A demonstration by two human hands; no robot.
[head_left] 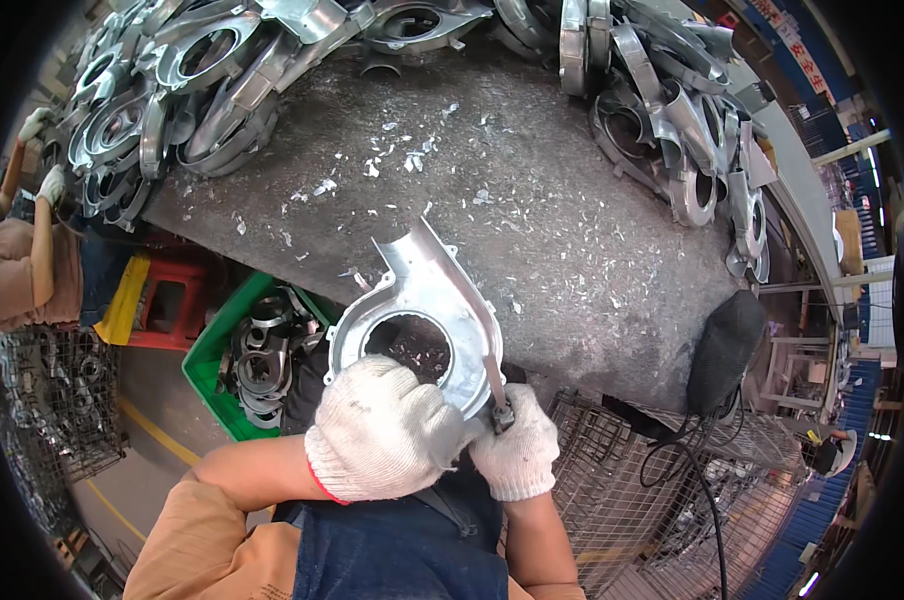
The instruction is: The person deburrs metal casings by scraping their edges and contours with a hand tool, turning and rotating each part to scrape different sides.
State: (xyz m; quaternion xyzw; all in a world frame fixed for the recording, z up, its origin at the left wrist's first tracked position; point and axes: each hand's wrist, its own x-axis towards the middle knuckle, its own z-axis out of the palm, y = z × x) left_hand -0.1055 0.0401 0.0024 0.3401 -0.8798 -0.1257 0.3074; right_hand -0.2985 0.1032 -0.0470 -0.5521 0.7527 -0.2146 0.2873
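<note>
A shiny cast-metal blower housing [427,275], with a big round opening and an open spout pointing away from me, rests over the near edge of the workbench. My left hand [382,425], in a white knit glove, is closed on its near left rim. In my gloved right hand [517,445] is a flat file [495,380], its narrow blade lying against the housing's right inner wall. The fingers of that hand wrap round the file's dark handle end. Part of the housing's near rim is hidden behind my left glove.
Metal shavings litter the dark workbench [532,190]. Similar housings are piled at the back left [207,55] and back right [692,120]. A green crate [204,365] of metal parts stands left, wire baskets [612,470] lower right. Another person [32,270] works at far left.
</note>
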